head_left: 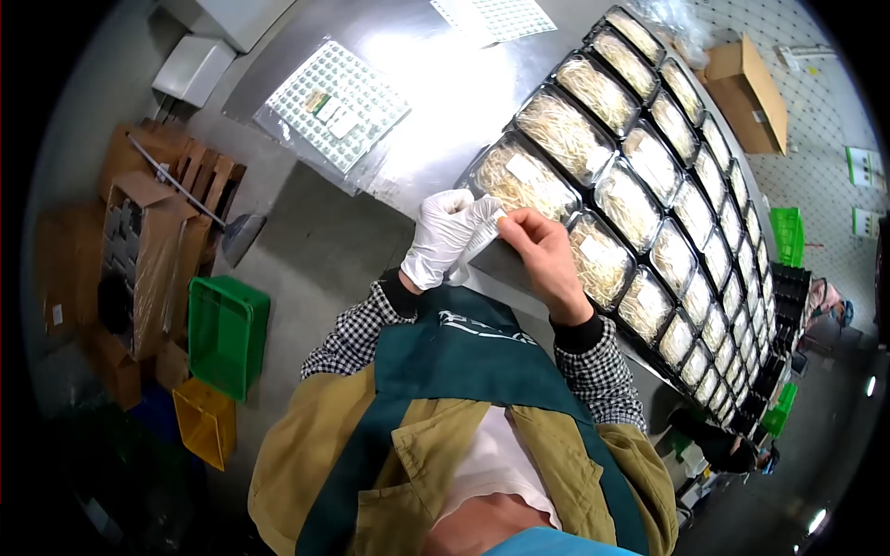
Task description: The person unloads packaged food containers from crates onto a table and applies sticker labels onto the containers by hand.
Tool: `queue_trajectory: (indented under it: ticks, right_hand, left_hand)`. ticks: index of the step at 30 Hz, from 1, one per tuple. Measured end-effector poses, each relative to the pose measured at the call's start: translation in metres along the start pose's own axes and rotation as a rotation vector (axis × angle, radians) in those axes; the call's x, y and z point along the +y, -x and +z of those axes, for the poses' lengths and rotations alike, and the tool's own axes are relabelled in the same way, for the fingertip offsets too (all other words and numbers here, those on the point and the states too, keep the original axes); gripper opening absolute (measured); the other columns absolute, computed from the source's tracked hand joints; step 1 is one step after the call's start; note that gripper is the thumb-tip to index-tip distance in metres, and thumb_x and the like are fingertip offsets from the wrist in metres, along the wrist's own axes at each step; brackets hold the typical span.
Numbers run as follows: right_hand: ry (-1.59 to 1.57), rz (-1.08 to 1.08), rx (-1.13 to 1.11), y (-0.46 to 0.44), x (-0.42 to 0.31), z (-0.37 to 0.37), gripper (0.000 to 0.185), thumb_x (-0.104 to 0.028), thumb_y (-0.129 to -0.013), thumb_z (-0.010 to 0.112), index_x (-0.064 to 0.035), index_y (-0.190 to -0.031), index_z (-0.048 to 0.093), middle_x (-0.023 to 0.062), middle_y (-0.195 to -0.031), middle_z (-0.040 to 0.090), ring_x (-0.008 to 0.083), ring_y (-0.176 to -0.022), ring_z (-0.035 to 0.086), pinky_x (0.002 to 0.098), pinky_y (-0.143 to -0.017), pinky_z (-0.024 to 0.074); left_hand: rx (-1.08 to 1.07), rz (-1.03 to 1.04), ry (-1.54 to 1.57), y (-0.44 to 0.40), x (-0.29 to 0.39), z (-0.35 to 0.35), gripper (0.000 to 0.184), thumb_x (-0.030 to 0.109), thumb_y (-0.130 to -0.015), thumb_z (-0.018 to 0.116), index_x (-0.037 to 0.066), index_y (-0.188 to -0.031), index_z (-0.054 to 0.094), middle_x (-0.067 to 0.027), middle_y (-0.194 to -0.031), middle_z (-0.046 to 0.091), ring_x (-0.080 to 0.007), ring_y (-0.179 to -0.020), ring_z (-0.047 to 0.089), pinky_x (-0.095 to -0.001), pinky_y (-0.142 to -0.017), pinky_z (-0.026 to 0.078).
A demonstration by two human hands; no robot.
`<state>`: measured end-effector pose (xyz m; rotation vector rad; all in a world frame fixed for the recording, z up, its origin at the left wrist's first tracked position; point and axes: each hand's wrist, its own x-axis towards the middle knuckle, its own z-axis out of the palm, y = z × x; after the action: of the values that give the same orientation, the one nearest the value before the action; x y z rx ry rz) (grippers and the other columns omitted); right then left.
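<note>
My left hand [439,237], in a white glove, is closed on a strip of white labels [481,239] in front of my chest. The bare fingers of my right hand [547,258] pinch the strip's upper right end, close to the left fingertips. Just beyond both hands lies a black tray of bean sprouts [525,176] under clear film, with a white label on it. Another labelled tray of sprouts [598,258] sits right of my right hand. The lower part of the strip is partly hidden by the glove.
Rows of similar trays [651,165] cover the right of the metal table [422,111]. Label sheets [338,104] lie on its left. A green bin [227,338], yellow bin [206,422] and cardboard boxes [148,269] stand on the floor at left. Another person [718,443] is at far right.
</note>
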<state>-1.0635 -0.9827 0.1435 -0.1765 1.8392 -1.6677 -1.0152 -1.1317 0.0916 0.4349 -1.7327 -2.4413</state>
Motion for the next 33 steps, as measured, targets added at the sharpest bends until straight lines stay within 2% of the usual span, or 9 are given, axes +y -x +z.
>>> queue_trajectory:
  ticks: [6, 11, 12, 16, 20, 23, 26, 28, 33]
  right_hand:
    - [0.612, -0.288, 0.595, -0.117, 0.022, -0.097, 0.026, -0.025, -0.088, 0.059, 0.0005, -0.083, 0.061, 0.0077, -0.072, 0.062, 0.0143, -0.065, 0.056, 0.0270, -0.063, 0.0432]
    - [1.373, -0.493, 0.891, -0.173, 0.038, -0.097, 0.032, -0.039, -0.078, 0.064, -0.0070, -0.078, 0.058, 0.0107, -0.080, 0.058, 0.0297, -0.075, 0.057, 0.0425, -0.067, 0.0397]
    - [1.340, -0.331, 0.824, -0.174, 0.035, -0.098, 0.031, -0.038, -0.077, 0.065, -0.0087, -0.084, 0.057, 0.0125, -0.089, 0.059, 0.0301, -0.082, 0.057, 0.0429, -0.072, 0.0390]
    - [0.958, -0.458, 0.763, -0.166, 0.022, -0.109, 0.021, -0.015, -0.085, 0.057, -0.0002, -0.098, 0.054, 0.0169, -0.090, 0.059, 0.0333, -0.081, 0.058, 0.0389, -0.069, 0.0448]
    - [0.292, -0.140, 0.006, -0.092, -0.018, -0.070, 0.028, -0.028, -0.087, 0.062, -0.0005, -0.088, 0.064, 0.0034, -0.086, 0.064, 0.0095, -0.080, 0.056, 0.0237, -0.076, 0.0433]
    - [0.119, -0.090, -0.024, -0.080, -0.024, -0.072, 0.017, -0.017, -0.086, 0.063, -0.0003, -0.087, 0.066, 0.0037, -0.087, 0.066, 0.0096, -0.083, 0.058, 0.0243, -0.079, 0.0445]
    - [0.358, -0.240, 0.393, -0.147, -0.026, -0.136, 0.023, -0.020, -0.090, 0.058, 0.0019, -0.084, 0.064, 0.0064, -0.082, 0.066, 0.0096, -0.076, 0.058, 0.0241, -0.068, 0.0462]
    - [0.895, -0.356, 0.646, -0.209, -0.023, -0.190, 0.031, -0.031, -0.089, 0.054, -0.0016, -0.084, 0.063, 0.0128, -0.079, 0.063, 0.0245, -0.071, 0.059, 0.0346, -0.064, 0.0449]
    - [1.347, -0.521, 0.797, -0.281, -0.003, -0.213, 0.030, -0.039, -0.080, 0.063, -0.0092, -0.087, 0.062, 0.0122, -0.086, 0.058, 0.0304, -0.085, 0.057, 0.0424, -0.070, 0.0416]
  left_hand:
    - [-0.262, -0.267, 0.207, -0.006, 0.009, -0.009, 0.016, 0.012, -0.087, 0.063, -0.001, -0.097, 0.064, -0.0033, -0.091, 0.065, -0.0058, -0.081, 0.059, -0.0184, -0.074, 0.048]
    - [-0.215, -0.220, 0.219, -0.012, 0.025, -0.010, 0.016, 0.010, -0.090, 0.058, -0.001, -0.099, 0.063, -0.0034, -0.096, 0.065, -0.0045, -0.083, 0.058, -0.0170, -0.072, 0.047]
    - [-0.212, -0.211, 0.189, -0.015, 0.026, -0.012, 0.015, 0.009, -0.090, 0.057, -0.001, -0.099, 0.063, -0.0037, -0.096, 0.065, -0.0044, -0.083, 0.057, -0.0169, -0.072, 0.047]
    - [-0.138, -0.072, 0.171, -0.040, 0.012, 0.002, 0.012, 0.007, -0.089, 0.056, 0.000, -0.094, 0.064, -0.0024, -0.090, 0.065, -0.0039, -0.074, 0.056, -0.0172, -0.068, 0.045]
    - [-0.076, -0.090, 0.020, -0.065, -0.007, 0.018, 0.012, 0.009, -0.090, 0.057, 0.000, -0.092, 0.064, -0.0011, -0.083, 0.064, -0.0044, -0.071, 0.056, -0.0172, -0.062, 0.045]
    - [-0.139, -0.134, -0.012, -0.082, -0.005, 0.029, 0.013, 0.012, -0.089, 0.060, -0.001, -0.091, 0.064, -0.0009, -0.081, 0.064, -0.0043, -0.071, 0.056, -0.0177, -0.061, 0.046]
    - [-0.231, -0.295, 0.189, -0.080, 0.012, 0.035, 0.015, 0.012, -0.086, 0.063, -0.003, -0.092, 0.063, -0.0019, -0.082, 0.064, -0.0047, -0.075, 0.058, -0.0185, -0.066, 0.048]
    - [-0.255, -0.288, 0.230, -0.078, 0.017, 0.033, 0.014, 0.007, -0.086, 0.062, -0.005, -0.094, 0.063, -0.0035, -0.088, 0.065, -0.0062, -0.080, 0.059, -0.0194, -0.071, 0.049]
    - [-0.165, -0.234, 0.257, -0.080, 0.034, 0.036, 0.012, 0.004, -0.087, 0.059, -0.004, -0.096, 0.061, -0.0037, -0.091, 0.064, -0.0070, -0.085, 0.058, -0.0211, -0.075, 0.048]
